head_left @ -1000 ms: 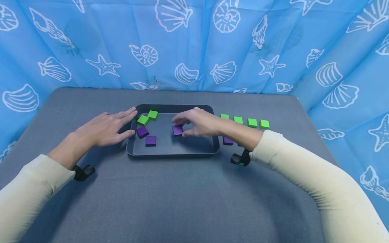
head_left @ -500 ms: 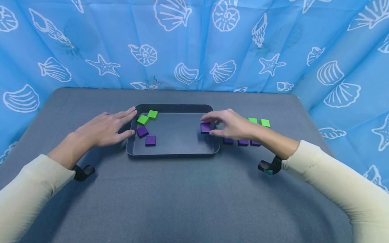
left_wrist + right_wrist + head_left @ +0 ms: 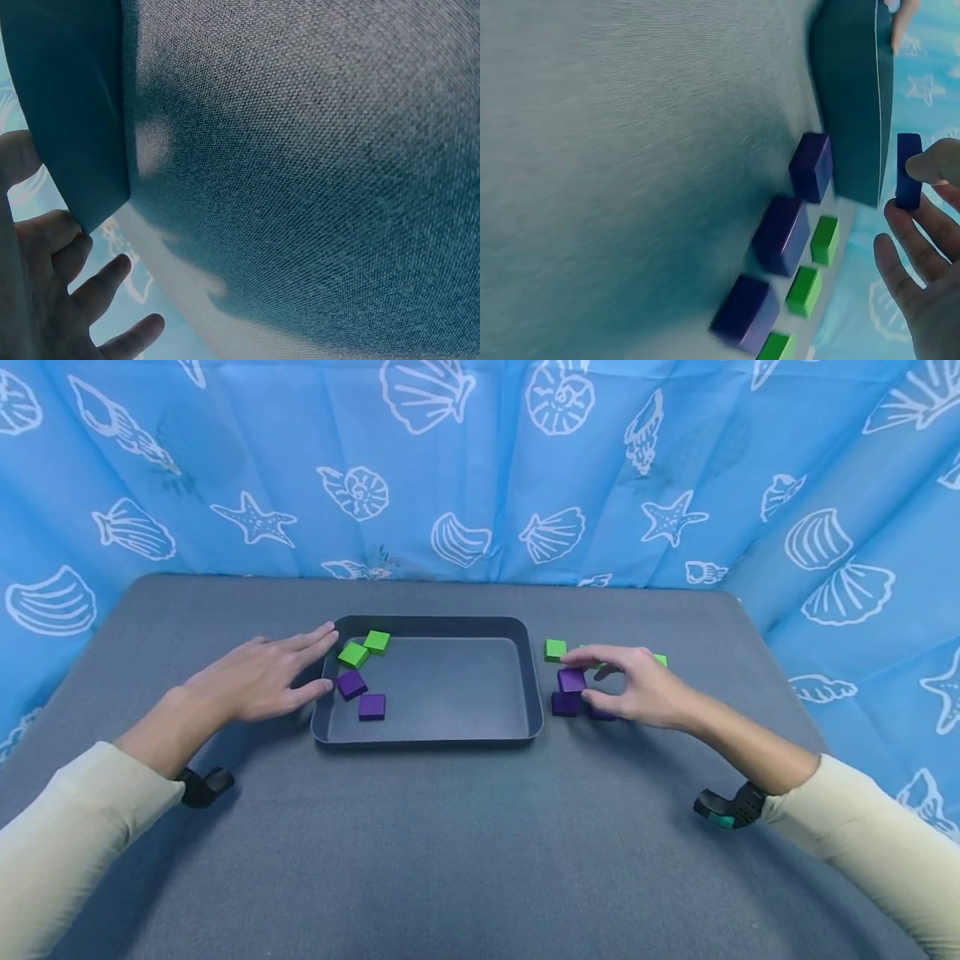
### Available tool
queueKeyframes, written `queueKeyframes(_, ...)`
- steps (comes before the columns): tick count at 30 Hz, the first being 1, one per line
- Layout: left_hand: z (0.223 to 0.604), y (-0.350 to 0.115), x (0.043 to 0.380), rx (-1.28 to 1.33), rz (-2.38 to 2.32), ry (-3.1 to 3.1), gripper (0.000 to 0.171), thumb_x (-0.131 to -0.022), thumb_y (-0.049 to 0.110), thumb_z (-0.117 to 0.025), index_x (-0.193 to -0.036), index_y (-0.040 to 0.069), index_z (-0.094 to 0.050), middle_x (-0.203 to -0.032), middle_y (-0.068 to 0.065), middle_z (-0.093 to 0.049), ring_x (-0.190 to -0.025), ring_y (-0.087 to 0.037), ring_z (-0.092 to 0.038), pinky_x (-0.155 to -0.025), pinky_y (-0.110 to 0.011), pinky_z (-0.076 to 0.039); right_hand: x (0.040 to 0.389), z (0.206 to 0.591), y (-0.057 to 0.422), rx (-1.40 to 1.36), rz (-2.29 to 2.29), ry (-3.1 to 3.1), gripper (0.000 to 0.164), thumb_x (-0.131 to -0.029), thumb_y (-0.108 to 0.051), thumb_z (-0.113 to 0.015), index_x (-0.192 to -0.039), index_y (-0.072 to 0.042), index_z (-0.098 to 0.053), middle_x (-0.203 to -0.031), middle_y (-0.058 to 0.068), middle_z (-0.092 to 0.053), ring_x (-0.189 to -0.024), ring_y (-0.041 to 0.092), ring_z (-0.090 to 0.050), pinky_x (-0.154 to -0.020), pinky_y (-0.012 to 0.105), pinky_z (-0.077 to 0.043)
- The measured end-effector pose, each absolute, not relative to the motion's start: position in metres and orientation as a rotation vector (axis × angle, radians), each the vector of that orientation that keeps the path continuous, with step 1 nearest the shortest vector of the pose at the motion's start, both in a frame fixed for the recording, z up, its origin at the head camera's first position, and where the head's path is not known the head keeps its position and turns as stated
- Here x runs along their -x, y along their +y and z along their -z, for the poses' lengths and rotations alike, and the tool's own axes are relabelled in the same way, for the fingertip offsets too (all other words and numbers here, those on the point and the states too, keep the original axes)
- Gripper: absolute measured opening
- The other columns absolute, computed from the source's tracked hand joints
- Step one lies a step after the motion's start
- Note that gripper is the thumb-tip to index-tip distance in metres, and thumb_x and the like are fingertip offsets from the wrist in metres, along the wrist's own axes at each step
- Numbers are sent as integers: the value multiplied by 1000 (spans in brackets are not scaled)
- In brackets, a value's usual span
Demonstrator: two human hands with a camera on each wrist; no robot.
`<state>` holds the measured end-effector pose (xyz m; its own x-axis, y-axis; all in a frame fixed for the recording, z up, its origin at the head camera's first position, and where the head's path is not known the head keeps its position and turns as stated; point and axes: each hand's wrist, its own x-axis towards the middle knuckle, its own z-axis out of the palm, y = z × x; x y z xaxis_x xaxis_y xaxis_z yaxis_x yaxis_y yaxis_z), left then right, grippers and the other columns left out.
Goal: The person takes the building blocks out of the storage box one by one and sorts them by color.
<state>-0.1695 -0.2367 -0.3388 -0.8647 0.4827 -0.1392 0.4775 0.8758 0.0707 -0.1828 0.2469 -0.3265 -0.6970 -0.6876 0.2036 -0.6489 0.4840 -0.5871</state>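
My right hand [image 3: 641, 689] pinches a purple block [image 3: 572, 680] between thumb and fingers, just right of the dark tray [image 3: 427, 742]. In the right wrist view the held purple block [image 3: 908, 171] is seen edge-on, raised above the row of purple blocks [image 3: 781, 234] on the table. My left hand [image 3: 251, 678] rests at the tray's left rim, its fingers straight. From the left wrist view, the fingertips of the left hand [image 3: 64, 277] touch the tray wall [image 3: 82, 112]. Inside the tray's left end lie two green blocks [image 3: 353, 655] and two purple blocks [image 3: 372, 707].
Green blocks [image 3: 555, 650] stand in a row right of the tray, partly hidden behind my right hand. A purple block [image 3: 566, 704] lies in front of them. A blue curtain [image 3: 480, 468] with white shells hangs behind the grey table [image 3: 450, 852].
My right hand has carried the purple block rightward, from inside the tray across its right rim to above the blocks on the table. The left hand has stayed at the tray's left rim.
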Motion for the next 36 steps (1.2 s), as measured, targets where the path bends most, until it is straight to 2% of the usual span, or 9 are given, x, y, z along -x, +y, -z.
queueKeyframes(7,338,-237,170,-745,-46,2889,73,-102,46,-49,-156,2,-26,-162,-19,-24,-133,-44,-46,-106,-68,-32,165,328,287,1138,1036,2766,48,-83,8,-72,-129,0,-62,-122,12,-68,-109,5,-61,-87,22,-52)
queueKeyframes(10,338,-236,170,-733,-41,2885,74,-102,45,-49,-156,2,-26,-162,-20,-24,-134,-44,-45,-107,-69,-31,158,328,305,1107,1026,2817,50,-81,10,-72,-129,1,-62,-121,14,-68,-109,-2,-59,-86,16,-51)
queueKeyframes(15,338,-237,170,-726,-47,2888,73,-102,44,-50,-156,2,-26,-162,-20,-24,-134,-44,-45,-107,-69,-31,151,332,329,1027,1017,2890,53,-78,14,-73,-128,1,-63,-119,17,-67,-107,-7,-57,-86,12,-49)
queueKeyframes(27,338,-239,169,-751,-71,2887,72,-103,45,-48,-157,3,-25,-162,-19,-23,-133,-44,-47,-106,-68,-33,150,350,349,907,907,2926,50,-82,9,-72,-130,-1,-62,-123,18,-66,-108,-10,-51,-87,9,-44)
queueKeyframes(30,338,-238,170,-756,-72,2887,72,-103,44,-48,-157,2,-25,-162,-19,-23,-133,-44,-47,-106,-68,-32,150,355,353,847,862,2944,50,-83,7,-71,-131,-2,-61,-124,19,-65,-109,-3,-53,-87,11,-43)
queueKeyframes(36,339,-238,170,-747,-65,2890,73,-102,45,-49,-157,2,-25,-162,-19,-23,-132,-44,-47,-106,-69,-31,150,364,358,787,786,2969,51,-82,6,-72,-131,-3,-61,-127,22,-64,-112,35,-59,-88,24,-45)
